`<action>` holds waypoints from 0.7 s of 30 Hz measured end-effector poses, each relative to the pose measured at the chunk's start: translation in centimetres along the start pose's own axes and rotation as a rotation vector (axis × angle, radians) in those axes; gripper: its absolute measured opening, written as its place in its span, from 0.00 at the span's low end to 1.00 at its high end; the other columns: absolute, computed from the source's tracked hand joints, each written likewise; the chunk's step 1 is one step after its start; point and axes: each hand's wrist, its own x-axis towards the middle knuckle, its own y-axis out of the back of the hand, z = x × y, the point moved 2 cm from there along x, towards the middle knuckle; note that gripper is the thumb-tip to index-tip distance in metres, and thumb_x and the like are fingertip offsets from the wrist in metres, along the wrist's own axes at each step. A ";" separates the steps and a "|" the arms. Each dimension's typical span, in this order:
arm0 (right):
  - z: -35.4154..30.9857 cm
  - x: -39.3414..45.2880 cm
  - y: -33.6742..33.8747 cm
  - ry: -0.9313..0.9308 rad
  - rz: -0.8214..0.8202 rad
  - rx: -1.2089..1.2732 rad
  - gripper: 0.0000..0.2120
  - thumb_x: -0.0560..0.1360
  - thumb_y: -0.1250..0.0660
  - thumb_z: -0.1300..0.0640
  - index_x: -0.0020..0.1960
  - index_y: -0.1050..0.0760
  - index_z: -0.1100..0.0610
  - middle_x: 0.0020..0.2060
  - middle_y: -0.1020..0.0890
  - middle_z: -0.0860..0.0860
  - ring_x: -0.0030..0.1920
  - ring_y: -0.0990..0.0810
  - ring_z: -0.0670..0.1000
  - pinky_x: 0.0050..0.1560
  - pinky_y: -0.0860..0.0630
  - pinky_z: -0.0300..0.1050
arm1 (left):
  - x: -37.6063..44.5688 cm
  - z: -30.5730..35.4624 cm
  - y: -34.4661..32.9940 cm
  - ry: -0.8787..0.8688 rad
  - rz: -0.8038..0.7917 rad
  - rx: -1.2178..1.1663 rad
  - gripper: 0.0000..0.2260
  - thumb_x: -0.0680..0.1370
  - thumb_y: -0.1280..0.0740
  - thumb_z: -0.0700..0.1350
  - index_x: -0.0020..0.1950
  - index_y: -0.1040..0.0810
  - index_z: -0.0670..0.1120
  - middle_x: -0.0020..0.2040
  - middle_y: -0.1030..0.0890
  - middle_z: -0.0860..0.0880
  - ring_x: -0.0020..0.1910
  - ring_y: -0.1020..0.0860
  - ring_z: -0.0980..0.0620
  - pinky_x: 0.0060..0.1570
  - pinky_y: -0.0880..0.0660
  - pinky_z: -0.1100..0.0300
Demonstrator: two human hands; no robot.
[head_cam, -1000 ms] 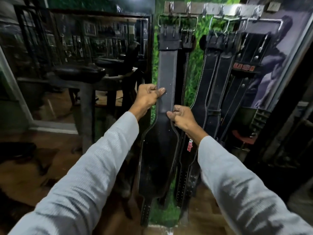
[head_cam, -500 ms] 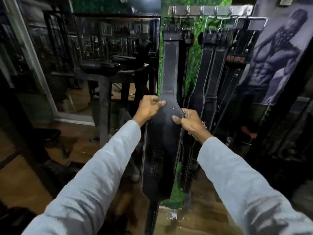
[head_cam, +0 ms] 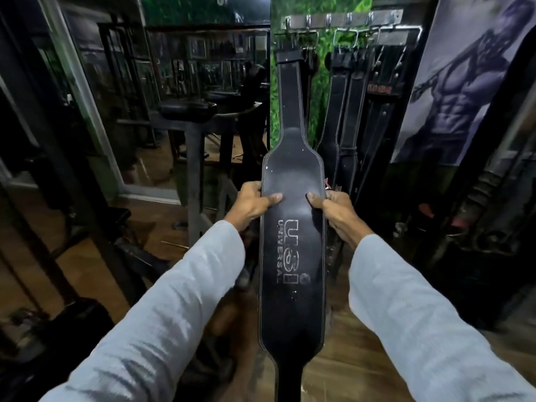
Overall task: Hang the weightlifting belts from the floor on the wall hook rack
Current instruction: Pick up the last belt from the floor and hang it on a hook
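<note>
A wide black leather weightlifting belt [head_cam: 293, 175] with a "USI UNIVERSAL" logo hangs by its buckle from the metal wall hook rack [head_cam: 342, 20] at the top. My left hand [head_cam: 252, 203] grips the belt's left edge and my right hand [head_cam: 333, 207] grips its right edge, thumbs on the front face. The lower belt is pulled out from the wall toward me. Several other black belts [head_cam: 352, 111] hang from hooks to the right.
A large mirror [head_cam: 179, 91] covers the wall at left, with a black padded gym bench [head_cam: 188, 111] in front of it. A bodybuilder poster [head_cam: 464, 82] is at right. Dark equipment [head_cam: 464, 227] stands on the wooden floor [head_cam: 362, 358] at right.
Both hands have slid down the hanging belt to its wide part and pulled it out toward me. The logo now faces me. The view has backed away from the wall.
</note>
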 end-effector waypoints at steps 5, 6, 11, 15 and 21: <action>0.8 -2.7 -0.4 -0.029 -0.057 0.007 0.15 0.69 0.19 0.50 0.51 0.16 0.57 0.42 0.12 0.55 0.39 0.14 0.53 0.42 0.18 0.48 | -2.5 -0.1 0.7 0.003 -0.068 -0.064 0.08 0.72 0.23 0.36 0.50 0.17 0.43 0.43 0.14 0.50 0.43 0.15 0.52 0.45 0.18 0.59; 1.0 -3.5 -0.8 -0.033 -0.044 0.047 0.12 0.71 0.20 0.54 0.50 0.16 0.57 0.41 0.12 0.55 0.38 0.14 0.52 0.41 0.19 0.47 | -3.0 -0.4 0.9 0.015 -0.097 -0.097 0.09 0.72 0.23 0.36 0.50 0.17 0.42 0.42 0.14 0.51 0.42 0.15 0.54 0.43 0.17 0.61; 2.5 -6.5 -3.6 -0.053 -0.035 0.057 0.13 0.73 0.22 0.58 0.56 0.17 0.59 0.44 0.11 0.53 0.48 0.12 0.56 0.56 0.16 0.56 | -5.2 -2.3 3.0 0.073 -0.187 -0.103 0.12 0.71 0.23 0.34 0.54 0.17 0.39 0.45 0.13 0.49 0.46 0.14 0.50 0.48 0.18 0.57; 4.1 -8.6 -5.9 -0.083 -0.045 0.072 0.16 0.71 0.20 0.56 0.56 0.17 0.60 0.45 0.11 0.55 0.50 0.12 0.58 0.57 0.17 0.61 | -6.9 -3.7 4.7 0.071 -0.171 -0.128 0.13 0.72 0.24 0.34 0.56 0.17 0.37 0.43 0.14 0.50 0.40 0.15 0.55 0.43 0.18 0.62; 8.1 -12.5 -7.8 -0.130 -0.034 0.095 0.18 0.71 0.20 0.55 0.57 0.17 0.59 0.50 0.11 0.56 0.54 0.13 0.59 0.61 0.19 0.61 | -8.8 -7.9 5.6 0.096 -0.218 -0.100 0.16 0.70 0.22 0.35 0.57 0.17 0.39 0.50 0.14 0.47 0.44 0.15 0.56 0.51 0.17 0.58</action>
